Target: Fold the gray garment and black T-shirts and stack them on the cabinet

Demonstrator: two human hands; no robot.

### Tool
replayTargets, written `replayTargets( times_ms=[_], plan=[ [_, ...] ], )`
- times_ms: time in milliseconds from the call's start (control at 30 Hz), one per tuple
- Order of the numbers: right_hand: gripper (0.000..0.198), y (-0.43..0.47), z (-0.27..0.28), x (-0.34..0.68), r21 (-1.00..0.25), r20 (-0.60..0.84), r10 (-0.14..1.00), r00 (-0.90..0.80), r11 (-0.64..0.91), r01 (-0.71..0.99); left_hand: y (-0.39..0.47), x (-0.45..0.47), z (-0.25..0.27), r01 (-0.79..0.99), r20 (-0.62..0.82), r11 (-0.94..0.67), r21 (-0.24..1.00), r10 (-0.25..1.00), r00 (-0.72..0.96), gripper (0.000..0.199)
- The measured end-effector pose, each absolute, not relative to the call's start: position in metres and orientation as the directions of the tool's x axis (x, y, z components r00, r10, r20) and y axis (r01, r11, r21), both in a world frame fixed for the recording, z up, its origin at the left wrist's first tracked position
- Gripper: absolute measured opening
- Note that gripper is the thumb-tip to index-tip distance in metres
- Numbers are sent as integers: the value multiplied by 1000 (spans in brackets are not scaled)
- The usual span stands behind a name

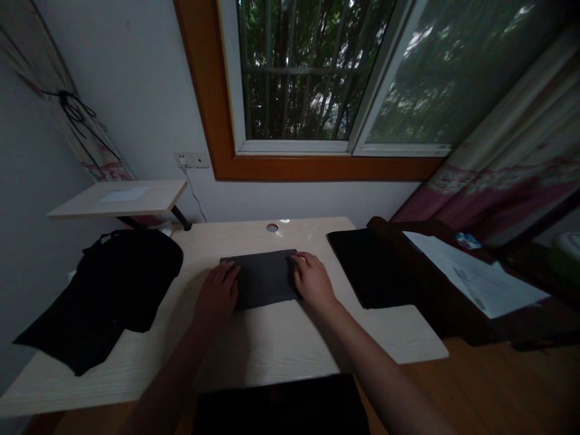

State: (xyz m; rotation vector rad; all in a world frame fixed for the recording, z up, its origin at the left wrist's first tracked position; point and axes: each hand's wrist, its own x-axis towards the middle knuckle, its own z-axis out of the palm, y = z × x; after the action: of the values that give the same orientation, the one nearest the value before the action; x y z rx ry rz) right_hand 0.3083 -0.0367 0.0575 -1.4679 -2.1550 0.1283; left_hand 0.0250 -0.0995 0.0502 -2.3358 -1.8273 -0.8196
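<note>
A dark grey, flat rectangle that looks like folded cloth (265,279) lies on the pale wooden desk (276,356) in front of me. Over its left edge rests my left hand (218,290), fingers stretched out and lying on it. My right hand (315,279) is at the far right corner, its fingers bent and gripping that edge; the thumb is mostly hidden. Black cloth items (122,284) lie in a heap on the left of the desk. On the right, another flat black piece (369,266) is spread over the desk edge.
A small raised shelf (86,202) with a paper on it stands at the back left. Behind the desk are a socket (191,159) with a white cable and a window. At right, a dark wooden piece of furniture (435,278) bears a sheet of paper (475,275).
</note>
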Motion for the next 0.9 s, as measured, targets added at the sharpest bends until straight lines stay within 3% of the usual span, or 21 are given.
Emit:
replayTargets(
  times_ms=[100, 233, 567, 900],
  plan=[
    [49, -24, 60, 275, -330, 357, 858, -370, 486, 809, -83, 55, 52, 930, 404, -328, 167, 883, 239, 48],
    [52, -12, 42, 234, -328, 272, 865, -421, 494, 805, -59, 78, 39, 946, 331, -301, 122, 911, 247, 53],
    [57, -1, 12, 251, -317, 262, 899, -350, 423, 849, -40, 54, 18, 955, 325, -275, 107, 918, 228, 52],
    [62, 1, 8, 283, -305, 174, 938, -299, 340, 890, -36, 21, 15, 968, 244, -184, 172, 960, 139, 53]
  ],
)
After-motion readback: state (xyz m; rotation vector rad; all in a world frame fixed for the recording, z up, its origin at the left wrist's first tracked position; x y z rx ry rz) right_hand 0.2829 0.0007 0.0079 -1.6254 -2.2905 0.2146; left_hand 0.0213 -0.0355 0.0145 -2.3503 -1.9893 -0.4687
